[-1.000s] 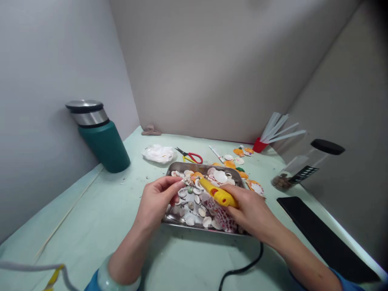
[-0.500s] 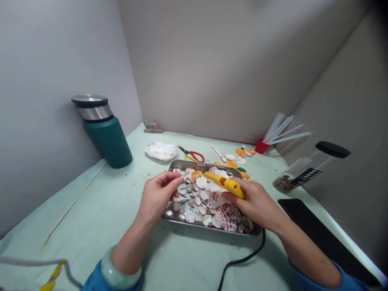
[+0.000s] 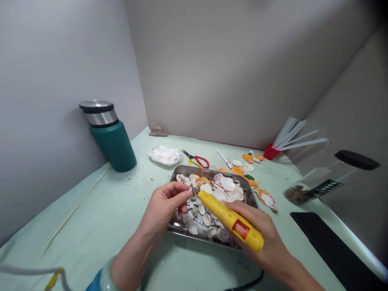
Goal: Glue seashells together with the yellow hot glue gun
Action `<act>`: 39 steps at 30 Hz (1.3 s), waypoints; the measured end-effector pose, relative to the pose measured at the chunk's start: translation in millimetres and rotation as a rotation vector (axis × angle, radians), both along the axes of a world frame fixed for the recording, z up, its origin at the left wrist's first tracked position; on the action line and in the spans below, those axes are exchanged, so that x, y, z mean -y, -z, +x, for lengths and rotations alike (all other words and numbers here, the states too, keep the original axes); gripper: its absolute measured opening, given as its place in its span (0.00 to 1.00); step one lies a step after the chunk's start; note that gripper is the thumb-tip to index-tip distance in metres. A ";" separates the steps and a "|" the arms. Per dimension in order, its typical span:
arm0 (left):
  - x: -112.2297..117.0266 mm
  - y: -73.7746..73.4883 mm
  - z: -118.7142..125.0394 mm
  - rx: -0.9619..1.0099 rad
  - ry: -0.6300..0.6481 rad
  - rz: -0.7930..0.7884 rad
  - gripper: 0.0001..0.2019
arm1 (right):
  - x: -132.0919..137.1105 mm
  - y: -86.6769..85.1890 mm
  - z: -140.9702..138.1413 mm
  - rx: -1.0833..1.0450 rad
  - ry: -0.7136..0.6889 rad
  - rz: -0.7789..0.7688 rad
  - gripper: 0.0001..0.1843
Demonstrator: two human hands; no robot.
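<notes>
My right hand point(image 3: 257, 226) is wrapped round a yellow hot glue gun point(image 3: 224, 212), its metal nozzle pointing left. Thumb and fingertips of my left hand point(image 3: 169, 204) are pinched together, and a tiny pale thing shows at their tips, too small to name. The nozzle comes right up to those fingertips; whether it touches is unclear. Both hands are over a metal tray point(image 3: 206, 241) full of seashells point(image 3: 227, 184), white, orange and speckled. Part of the tray is hidden by my right hand and the glue gun.
Behind the tray lie red-and-yellow-handled scissors point(image 3: 200, 161), a white marker point(image 3: 223, 159) and a crumpled white bundle point(image 3: 164, 155). Orange shell pieces point(image 3: 247, 158) sit near a red cup point(image 3: 272, 151) of glue sticks. A green bottle point(image 3: 117, 147) stands left, a clear jar point(image 3: 321, 186) right.
The glue gun has swung round in my right hand so that its nozzle meets the left fingertips. My left hand keeps its pinch. The whole view has shifted slightly.
</notes>
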State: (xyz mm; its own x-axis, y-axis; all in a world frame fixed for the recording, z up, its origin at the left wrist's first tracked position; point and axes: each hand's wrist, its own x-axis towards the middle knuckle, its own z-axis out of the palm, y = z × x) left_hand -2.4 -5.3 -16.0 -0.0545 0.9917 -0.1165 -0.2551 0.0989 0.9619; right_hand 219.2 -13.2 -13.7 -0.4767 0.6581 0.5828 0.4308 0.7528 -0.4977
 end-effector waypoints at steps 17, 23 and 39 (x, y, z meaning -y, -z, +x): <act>1.1 -1.0 0.4 0.104 0.033 -0.014 0.10 | -0.5 -2.0 -2.9 0.042 -0.015 0.144 0.08; -0.4 0.0 0.2 0.110 0.028 -0.015 0.11 | -2.1 1.2 -1.1 0.055 -0.033 0.160 0.11; -1.2 2.6 -1.7 0.158 0.039 -0.010 0.11 | -6.9 5.3 3.0 0.062 -0.012 0.182 0.11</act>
State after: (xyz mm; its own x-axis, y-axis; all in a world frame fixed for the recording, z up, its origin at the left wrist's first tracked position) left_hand -4.2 -4.1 -18.6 0.0037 0.9915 -0.1302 -0.3991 0.1208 0.9089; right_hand 222.2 -6.3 -19.1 -0.5224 0.5385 0.6611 0.4468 0.8332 -0.3257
